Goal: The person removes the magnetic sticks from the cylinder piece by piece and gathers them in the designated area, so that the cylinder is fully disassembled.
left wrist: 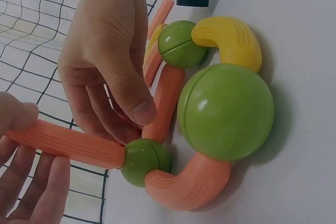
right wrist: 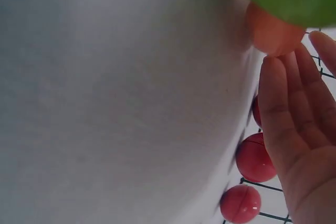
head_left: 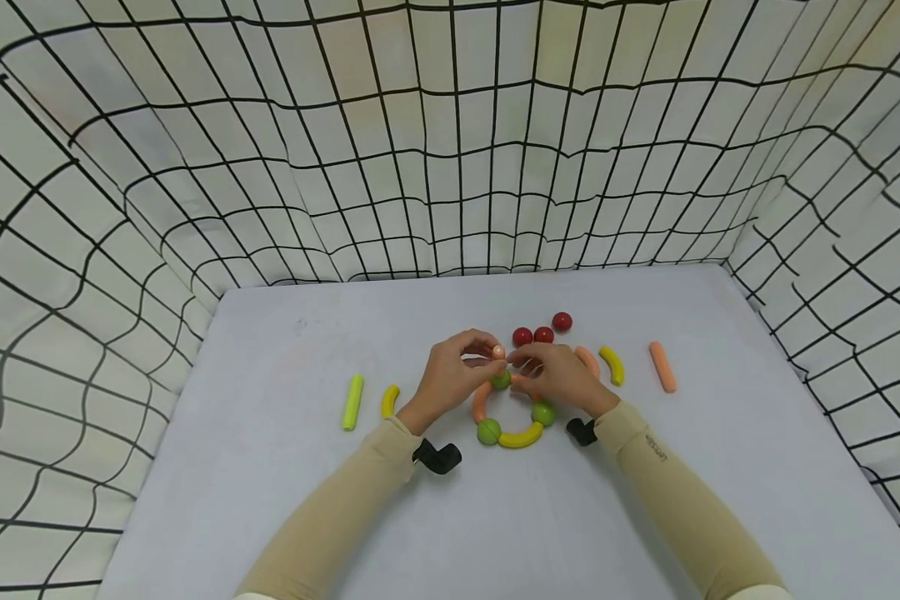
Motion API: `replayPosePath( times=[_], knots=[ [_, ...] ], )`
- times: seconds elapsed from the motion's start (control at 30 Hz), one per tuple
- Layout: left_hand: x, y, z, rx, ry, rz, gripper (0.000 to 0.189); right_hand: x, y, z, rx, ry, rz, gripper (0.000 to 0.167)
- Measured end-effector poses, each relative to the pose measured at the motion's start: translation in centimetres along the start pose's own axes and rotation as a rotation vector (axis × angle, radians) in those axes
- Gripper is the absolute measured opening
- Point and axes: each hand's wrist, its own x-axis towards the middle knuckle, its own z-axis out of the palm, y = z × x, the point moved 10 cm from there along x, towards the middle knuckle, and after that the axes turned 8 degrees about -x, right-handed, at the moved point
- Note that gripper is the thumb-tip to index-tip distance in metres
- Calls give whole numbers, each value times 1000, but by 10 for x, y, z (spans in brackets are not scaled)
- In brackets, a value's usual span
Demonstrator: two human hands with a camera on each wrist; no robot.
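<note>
My left hand (head_left: 453,367) pinches a straight orange rod (left wrist: 73,144) between thumb and fingers. The rod's other end meets a small green ball (left wrist: 146,162) at the far side of a ring of toy pieces. Beside that ball is my right hand (head_left: 558,375), its fingers fairly straight and the thumb apart; in the right wrist view its fingertips are right at an orange piece (right wrist: 273,30). A curved orange piece (left wrist: 189,184), a yellow curved piece (head_left: 521,436) and green balls (head_left: 488,431) make up the rest of the ring on the table.
Behind the right hand lie three red balls (head_left: 543,334). To the right are a curved orange piece (head_left: 587,361), a yellow curved piece (head_left: 612,365) and an orange rod (head_left: 662,367). A lime rod (head_left: 353,402) and another yellow piece (head_left: 390,400) lie left. Black netting (head_left: 457,175) surrounds the table.
</note>
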Motion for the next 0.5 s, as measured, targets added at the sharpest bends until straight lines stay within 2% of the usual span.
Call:
replayPosePath(
  times=[0.3,0.5],
  knots=[
    [-1,-3,5,-57,-56,-17,20,9,2,8,74,-70,-31,35],
    [0,-3,2,-52,-45,0,19,13,-6,8,51,-47,-94,30]
  ],
)
